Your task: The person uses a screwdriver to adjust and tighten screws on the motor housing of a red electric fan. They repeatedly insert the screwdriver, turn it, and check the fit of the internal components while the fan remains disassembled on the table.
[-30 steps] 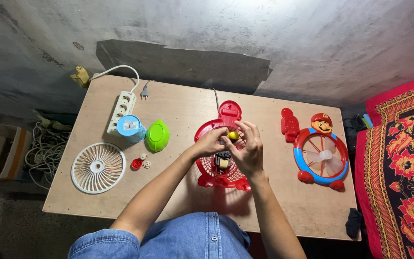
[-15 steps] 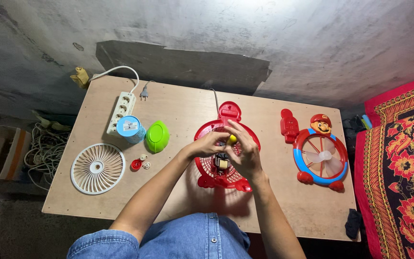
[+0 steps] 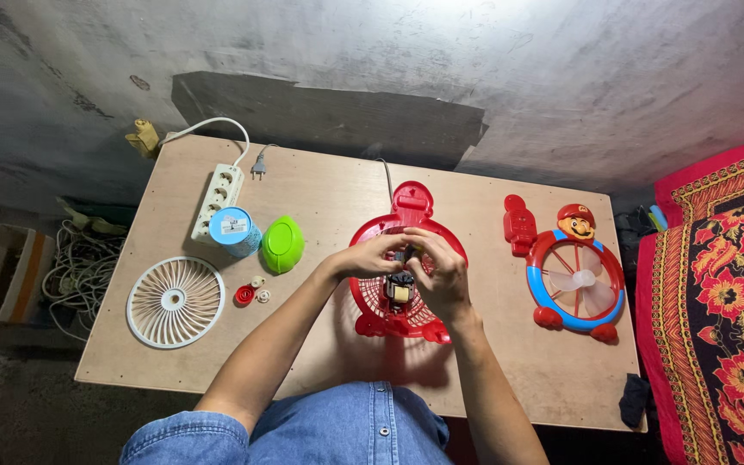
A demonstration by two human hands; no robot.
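Centrally, both hands meet over the red fan housing (image 3: 406, 284), which lies flat on the wooden bench (image 3: 320, 198) just in front of the person. Left hand (image 3: 374, 256) comes in from 8 o'clock, fingers pinched together at the small motor (image 3: 400, 288) in the housing's middle; right hand (image 3: 438, 269) comes from 5 o'clock, fingers curled and closed over the same spot, fingertips touching the left hand's. What sits between the fingertips cannot be made out. At 9 o'clock of the housing: a green oval cap (image 3: 282, 244), a pale blue round can (image 3: 234, 231) beside it, a white power strip (image 3: 217, 196) behind the can. At 8 o'clock, a white fan grille (image 3: 176, 301), with small red and white round bits (image 3: 245, 294) between it and the housing. At 3 o'clock, a red-and-blue cartoon-figure fan (image 3: 574, 280), well apart from the hands
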